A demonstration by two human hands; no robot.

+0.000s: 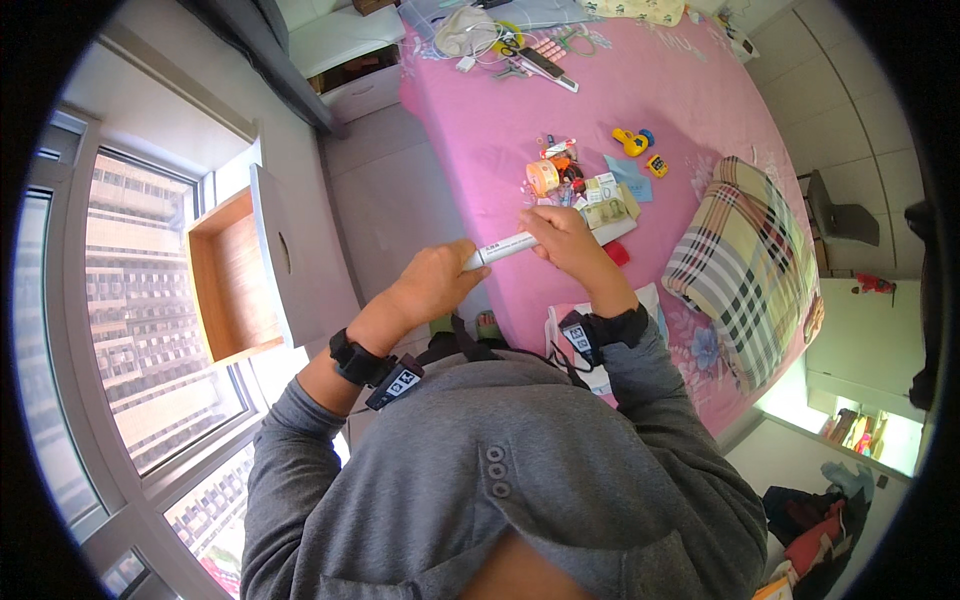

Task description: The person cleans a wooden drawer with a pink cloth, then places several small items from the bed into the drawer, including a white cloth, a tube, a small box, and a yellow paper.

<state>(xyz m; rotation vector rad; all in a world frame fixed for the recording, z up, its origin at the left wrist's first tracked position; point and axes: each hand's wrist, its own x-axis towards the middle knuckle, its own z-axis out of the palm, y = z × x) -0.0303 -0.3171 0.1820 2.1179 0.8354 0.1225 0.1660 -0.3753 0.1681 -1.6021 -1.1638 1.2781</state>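
Observation:
A rolled white paper or booklet (508,246) with printing on it spans both hands, held over the near left edge of the bed. My left hand (442,276) grips its left end. Farther along, my right hand (556,234) is closed around the roll. Its right end reaches out beneath or beside banknotes (607,214); whether they touch it is not plain. Just beyond my hands, a pile of small items lies on the pink bedsheet, with an orange round container (542,177), a blue paper (631,180) and a red object (616,253) about it.
An open wooden drawer (238,277) juts out at the left by the window. A folded plaid blanket (742,277) lies on the bed's right side. Yellow toys (631,142) sit beyond the pile. A phone (541,63), cables and scissors lie at the far end.

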